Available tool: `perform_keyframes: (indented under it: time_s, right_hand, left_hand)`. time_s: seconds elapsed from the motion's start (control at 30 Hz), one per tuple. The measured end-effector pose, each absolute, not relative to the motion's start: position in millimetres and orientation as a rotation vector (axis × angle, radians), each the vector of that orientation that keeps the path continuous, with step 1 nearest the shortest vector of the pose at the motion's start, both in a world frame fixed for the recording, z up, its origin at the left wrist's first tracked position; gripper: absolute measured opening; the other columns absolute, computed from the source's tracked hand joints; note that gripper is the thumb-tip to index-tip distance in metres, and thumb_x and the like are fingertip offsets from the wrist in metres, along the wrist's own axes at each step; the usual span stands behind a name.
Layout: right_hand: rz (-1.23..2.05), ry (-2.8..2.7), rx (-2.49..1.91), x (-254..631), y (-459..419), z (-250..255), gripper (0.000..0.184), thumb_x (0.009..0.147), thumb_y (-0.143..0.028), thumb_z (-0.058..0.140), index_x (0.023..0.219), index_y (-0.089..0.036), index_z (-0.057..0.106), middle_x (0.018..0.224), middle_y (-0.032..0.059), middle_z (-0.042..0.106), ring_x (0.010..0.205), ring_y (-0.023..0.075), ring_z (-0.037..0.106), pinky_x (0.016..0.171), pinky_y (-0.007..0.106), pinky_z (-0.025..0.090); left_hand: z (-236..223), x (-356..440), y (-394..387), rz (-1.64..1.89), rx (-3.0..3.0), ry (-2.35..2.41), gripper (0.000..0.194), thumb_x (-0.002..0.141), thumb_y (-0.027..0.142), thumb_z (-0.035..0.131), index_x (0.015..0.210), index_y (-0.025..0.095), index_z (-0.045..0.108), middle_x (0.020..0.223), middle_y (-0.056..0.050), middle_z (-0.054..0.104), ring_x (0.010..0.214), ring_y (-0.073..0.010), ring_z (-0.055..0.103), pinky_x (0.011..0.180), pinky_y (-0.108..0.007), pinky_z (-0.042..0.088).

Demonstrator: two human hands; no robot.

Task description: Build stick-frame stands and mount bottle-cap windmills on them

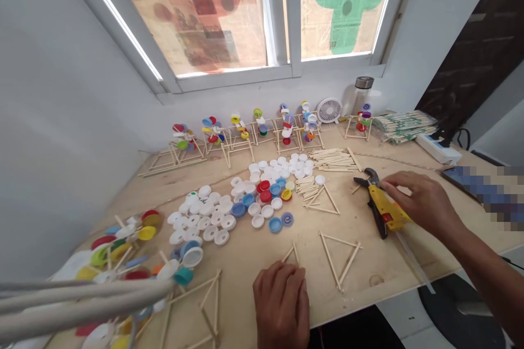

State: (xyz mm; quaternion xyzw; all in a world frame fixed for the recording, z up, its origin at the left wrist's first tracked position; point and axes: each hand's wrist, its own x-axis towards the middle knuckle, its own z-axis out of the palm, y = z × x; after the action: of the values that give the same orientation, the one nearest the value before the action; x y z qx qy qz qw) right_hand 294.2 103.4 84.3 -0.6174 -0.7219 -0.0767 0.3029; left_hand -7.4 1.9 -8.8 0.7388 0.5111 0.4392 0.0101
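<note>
My left hand [282, 302] is at the table's front edge, fingers curled together over a small frame of wooden sticks [295, 253]; only its far corner shows past the knuckles. At the right, my right hand [421, 202] has thumb and fingers closed at the side of a yellow and black hot glue gun [387, 208]. A clear glue stick [415, 264] sticks out of the gun's back end towards the table edge. Between my hands lies a triangle of wooden sticks [326, 262], with another stick triangle [338, 212] farther back.
White bottle caps [204, 210] and some coloured ones cover the middle. Loose sticks [333, 159] lie behind. Stick stands with cap wheels [241, 128] line the wall. More cap wheels [110, 253] pile at left, behind pale cables [82, 300]. A power strip [438, 148] sits right.
</note>
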Motion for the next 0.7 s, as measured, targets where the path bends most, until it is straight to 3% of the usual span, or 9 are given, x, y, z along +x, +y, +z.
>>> perform_keyframes:
  time_s: [0.13, 0.37, 0.7]
  right_hand:
    - [-0.122, -2.152, -1.882, 292, 155, 88, 0.025, 0.083, -0.038, 0.051, 0.082, -0.025, 0.072, 0.09, 0.0028, 0.073, 0.079, 0.0211, 0.066, 0.067, 0.031, 0.043]
    - [-0.071, -2.432, -1.933, 269, 211, 75, 0.019, 0.079, -0.021, 0.052, 0.079, -0.022, 0.071, 0.083, 0.005, 0.073, 0.076, 0.0194, 0.065, 0.069, 0.029, 0.037]
    - [-0.07, -2.691, -1.988, 257, 229, 70, 0.022, 0.082, -0.016, 0.045, 0.087, -0.017, 0.066, 0.097, 0.0113, 0.071, 0.09, 0.0228, 0.063, 0.074, 0.032, 0.033]
  left_hand:
    - [-8, -9, 2, 1.382, 2.31, 1.596, 0.021, 0.082, 0.009, 0.054, 0.093, 0.022, 0.065, 0.087, -0.006, 0.068, 0.093, -0.0238, 0.06, 0.088, -0.043, 0.041]
    - [-11, -9, 2, 1.447, 2.298, 1.596, 0.018, 0.081, 0.009, 0.055, 0.09, 0.019, 0.067, 0.086, -0.006, 0.068, 0.094, -0.0232, 0.059, 0.089, -0.041, 0.04]
    - [-14, -9, 3, 1.453, 2.316, 1.59, 0.017, 0.081, 0.007, 0.055, 0.089, 0.017, 0.067, 0.086, -0.007, 0.068, 0.093, -0.0231, 0.058, 0.09, -0.042, 0.039]
